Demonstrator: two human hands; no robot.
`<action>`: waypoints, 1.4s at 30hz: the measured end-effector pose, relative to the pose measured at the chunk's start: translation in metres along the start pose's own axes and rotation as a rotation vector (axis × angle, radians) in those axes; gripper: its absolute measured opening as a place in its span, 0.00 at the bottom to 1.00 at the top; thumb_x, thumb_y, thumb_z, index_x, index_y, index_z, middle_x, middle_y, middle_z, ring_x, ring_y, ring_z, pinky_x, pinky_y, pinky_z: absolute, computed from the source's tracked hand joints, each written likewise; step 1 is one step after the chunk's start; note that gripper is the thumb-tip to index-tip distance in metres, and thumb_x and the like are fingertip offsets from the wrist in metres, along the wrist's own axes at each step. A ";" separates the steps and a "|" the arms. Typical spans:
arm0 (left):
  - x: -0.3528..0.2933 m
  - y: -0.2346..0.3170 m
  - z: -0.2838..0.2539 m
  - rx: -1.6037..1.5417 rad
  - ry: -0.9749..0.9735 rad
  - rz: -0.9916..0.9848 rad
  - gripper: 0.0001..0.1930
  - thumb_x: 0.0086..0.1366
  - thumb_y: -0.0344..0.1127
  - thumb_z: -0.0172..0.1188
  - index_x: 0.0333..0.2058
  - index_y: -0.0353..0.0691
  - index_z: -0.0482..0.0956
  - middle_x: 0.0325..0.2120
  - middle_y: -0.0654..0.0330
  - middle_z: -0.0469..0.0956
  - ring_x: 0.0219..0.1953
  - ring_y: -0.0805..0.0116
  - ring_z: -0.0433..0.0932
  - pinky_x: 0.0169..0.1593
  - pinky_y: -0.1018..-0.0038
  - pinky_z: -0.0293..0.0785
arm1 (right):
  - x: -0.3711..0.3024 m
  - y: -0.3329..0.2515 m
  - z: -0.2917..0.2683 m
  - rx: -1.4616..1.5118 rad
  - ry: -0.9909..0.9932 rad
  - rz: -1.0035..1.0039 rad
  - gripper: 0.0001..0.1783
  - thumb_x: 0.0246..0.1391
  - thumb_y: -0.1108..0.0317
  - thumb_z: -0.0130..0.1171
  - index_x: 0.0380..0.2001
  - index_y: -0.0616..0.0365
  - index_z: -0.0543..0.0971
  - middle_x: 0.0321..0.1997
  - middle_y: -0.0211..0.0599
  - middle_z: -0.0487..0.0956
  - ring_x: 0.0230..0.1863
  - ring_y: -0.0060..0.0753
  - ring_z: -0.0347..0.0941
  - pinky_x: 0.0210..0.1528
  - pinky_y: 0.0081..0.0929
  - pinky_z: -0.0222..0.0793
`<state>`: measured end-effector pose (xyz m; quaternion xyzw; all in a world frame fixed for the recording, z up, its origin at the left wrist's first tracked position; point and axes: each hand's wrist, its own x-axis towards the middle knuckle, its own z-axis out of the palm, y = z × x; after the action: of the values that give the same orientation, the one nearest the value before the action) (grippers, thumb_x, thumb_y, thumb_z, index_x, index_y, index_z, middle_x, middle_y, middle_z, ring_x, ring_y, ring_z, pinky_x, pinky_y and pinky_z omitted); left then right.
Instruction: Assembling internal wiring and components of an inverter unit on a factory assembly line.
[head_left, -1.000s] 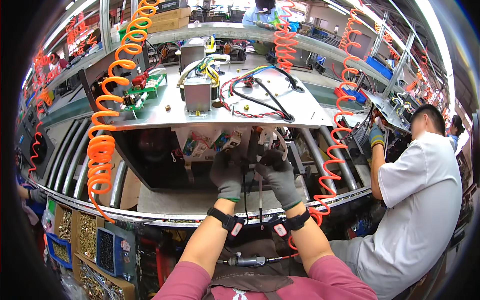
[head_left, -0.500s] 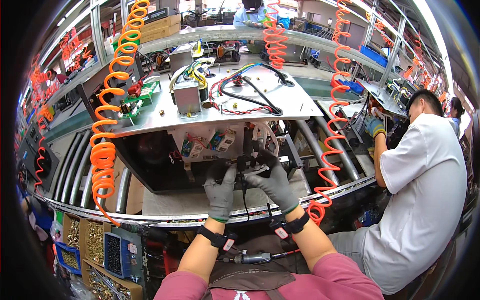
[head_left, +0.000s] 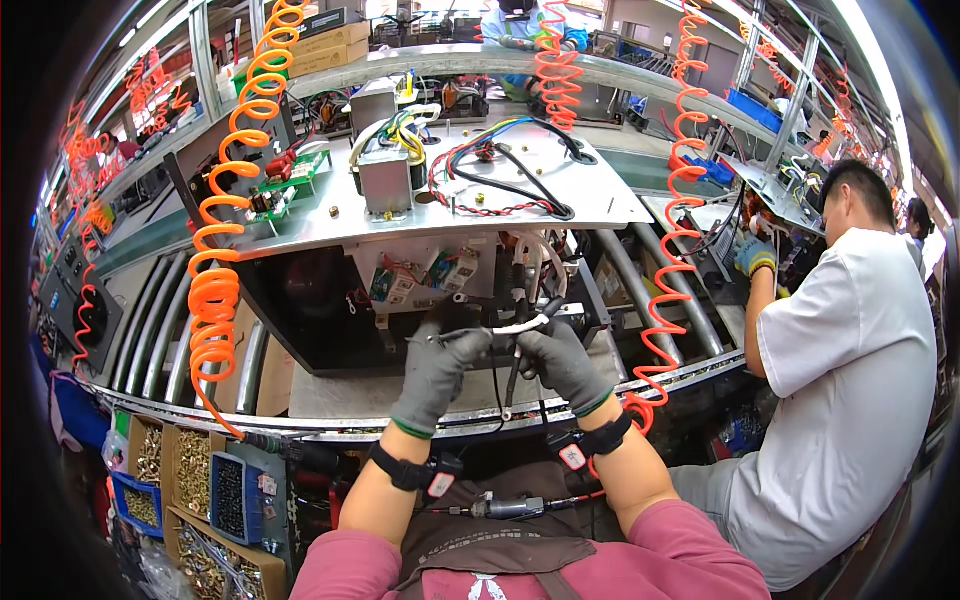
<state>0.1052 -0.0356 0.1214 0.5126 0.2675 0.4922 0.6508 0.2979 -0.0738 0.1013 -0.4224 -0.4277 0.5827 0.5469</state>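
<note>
Grey-gloved left hand [head_left: 440, 378] and grey-gloved right hand [head_left: 567, 368] raised just before the open front of a black housing [head_left: 290, 310]; the two apart, with cables in the gap between them.

White cable [head_left: 518, 326] lies across that gap, slanting up toward the right; its left part runs into the left hand, whose fingers are closed on it; its right part meets a black sleeve [head_left: 552, 308] just above the right hand's fingers.

Dark cable [head_left: 513, 375] hangs close beside the right hand's fingertips, nearly upright, a ring terminal [head_left: 508, 413] at its lower end, below both grips; right hand's fingers bent inward at this cable; whether they close on it I cannot tell, dark glove tips against dark cable.

Above the hands, a metal plate [head_left: 600, 200] bearing a transformer block [head_left: 388, 185]; under its edge, small circuit boards [head_left: 455, 268] inside the housing; rollers [head_left: 665, 290] to the right; a power tool [head_left: 510, 508] near the person's lap; a co-worker [head_left: 840, 400] in a white shirt at far right, bent over another unit [head_left: 775, 195].
</note>
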 end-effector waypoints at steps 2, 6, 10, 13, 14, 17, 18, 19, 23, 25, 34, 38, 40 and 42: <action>-0.010 -0.013 -0.005 0.148 -0.098 -0.147 0.20 0.60 0.34 0.67 0.50 0.35 0.77 0.35 0.65 0.81 0.32 0.81 0.77 0.32 0.82 0.73 | -0.002 -0.002 -0.001 -0.072 0.024 0.016 0.10 0.61 0.66 0.55 0.37 0.63 0.77 0.26 0.30 0.77 0.20 0.18 0.73 0.22 0.16 0.69; -0.025 -0.029 -0.002 0.075 -0.106 -0.158 0.19 0.64 0.36 0.62 0.51 0.34 0.76 0.39 0.61 0.81 0.34 0.78 0.78 0.34 0.81 0.74 | -0.002 -0.002 0.002 -0.038 0.002 -0.010 0.09 0.62 0.67 0.54 0.36 0.63 0.77 0.28 0.31 0.78 0.21 0.18 0.74 0.24 0.16 0.71; -0.050 -0.027 -0.002 0.425 -0.124 -0.090 0.20 0.61 0.31 0.64 0.51 0.33 0.76 0.40 0.62 0.80 0.40 0.77 0.76 0.43 0.78 0.75 | -0.001 -0.002 0.011 0.013 -0.017 -0.052 0.09 0.61 0.69 0.55 0.39 0.64 0.78 0.31 0.34 0.80 0.26 0.20 0.77 0.27 0.16 0.75; -0.069 -0.029 -0.007 0.563 0.020 0.230 0.16 0.58 0.28 0.67 0.46 0.35 0.80 0.35 0.59 0.82 0.36 0.73 0.80 0.39 0.77 0.76 | 0.002 -0.002 0.020 0.014 -0.004 -0.054 0.08 0.60 0.68 0.57 0.38 0.63 0.78 0.31 0.32 0.80 0.27 0.20 0.77 0.27 0.16 0.75; -0.069 -0.028 -0.012 0.717 0.081 0.397 0.15 0.58 0.27 0.67 0.44 0.36 0.80 0.33 0.58 0.82 0.34 0.70 0.81 0.37 0.76 0.77 | 0.003 -0.001 0.024 0.013 0.021 -0.054 0.08 0.60 0.69 0.58 0.38 0.62 0.77 0.31 0.32 0.80 0.27 0.19 0.77 0.27 0.16 0.74; -0.061 -0.020 -0.031 0.979 0.126 0.735 0.12 0.56 0.28 0.69 0.41 0.38 0.81 0.30 0.55 0.82 0.29 0.63 0.82 0.32 0.73 0.78 | 0.012 0.002 0.039 -0.088 0.114 -0.135 0.08 0.59 0.69 0.59 0.41 0.60 0.77 0.30 0.30 0.78 0.24 0.17 0.73 0.24 0.17 0.69; -0.054 -0.014 -0.037 1.023 0.121 0.829 0.12 0.56 0.28 0.69 0.40 0.39 0.81 0.29 0.54 0.82 0.27 0.60 0.83 0.31 0.72 0.78 | 0.015 0.003 0.043 -0.143 0.160 -0.157 0.09 0.59 0.70 0.59 0.42 0.60 0.77 0.30 0.30 0.77 0.22 0.17 0.71 0.22 0.17 0.66; -0.049 -0.009 -0.041 1.023 0.099 0.890 0.11 0.55 0.28 0.70 0.37 0.40 0.81 0.28 0.55 0.82 0.26 0.58 0.82 0.30 0.71 0.78 | 0.021 0.004 0.049 -0.209 0.231 -0.239 0.10 0.58 0.71 0.61 0.42 0.59 0.77 0.29 0.25 0.75 0.23 0.14 0.67 0.23 0.17 0.62; -0.041 0.013 -0.052 0.988 -0.015 0.827 0.10 0.56 0.29 0.70 0.36 0.38 0.80 0.25 0.56 0.82 0.23 0.65 0.81 0.27 0.75 0.76 | 0.033 0.014 0.054 -0.402 0.390 -0.578 0.15 0.52 0.68 0.68 0.40 0.63 0.78 0.31 0.34 0.81 0.28 0.23 0.74 0.30 0.27 0.72; -0.036 0.012 -0.050 0.509 0.038 0.618 0.09 0.59 0.31 0.68 0.37 0.37 0.79 0.25 0.57 0.81 0.23 0.70 0.79 0.27 0.76 0.76 | 0.037 0.019 0.047 -0.546 0.392 -0.489 0.17 0.51 0.66 0.69 0.41 0.63 0.79 0.31 0.38 0.82 0.28 0.27 0.75 0.29 0.28 0.72; 0.031 -0.028 -0.054 -0.653 0.612 -0.138 0.16 0.62 0.43 0.67 0.46 0.47 0.77 0.30 0.66 0.79 0.24 0.78 0.75 0.19 0.82 0.66 | 0.062 0.052 0.050 -0.454 0.379 -0.527 0.18 0.52 0.74 0.58 0.49 0.59 0.79 0.42 0.38 0.83 0.42 0.32 0.79 0.47 0.28 0.72; 0.008 -0.036 -0.055 -0.396 0.532 -0.057 0.13 0.64 0.43 0.64 0.44 0.46 0.78 0.33 0.62 0.81 0.24 0.77 0.74 0.21 0.78 0.67 | 0.056 0.044 0.054 -0.062 0.319 -0.345 0.17 0.51 0.76 0.61 0.47 0.62 0.78 0.41 0.36 0.82 0.41 0.23 0.76 0.44 0.23 0.72; 0.005 -0.046 -0.055 -0.305 0.499 0.085 0.13 0.64 0.41 0.64 0.44 0.43 0.78 0.35 0.62 0.81 0.27 0.77 0.75 0.26 0.78 0.70 | 0.056 0.042 0.055 -0.140 0.360 -0.385 0.19 0.49 0.77 0.64 0.47 0.63 0.78 0.40 0.36 0.82 0.40 0.23 0.76 0.43 0.23 0.73; 0.011 -0.057 -0.055 -0.158 0.488 0.295 0.13 0.64 0.39 0.64 0.44 0.40 0.78 0.36 0.62 0.80 0.31 0.77 0.75 0.33 0.78 0.73 | 0.058 0.044 0.054 -0.082 0.401 -0.358 0.19 0.48 0.78 0.65 0.46 0.63 0.78 0.39 0.37 0.82 0.39 0.23 0.76 0.42 0.23 0.73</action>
<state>0.0834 -0.0022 0.0515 0.3600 0.2995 0.7094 0.5268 0.2316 -0.0198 0.0720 -0.4690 -0.4018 0.3636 0.6974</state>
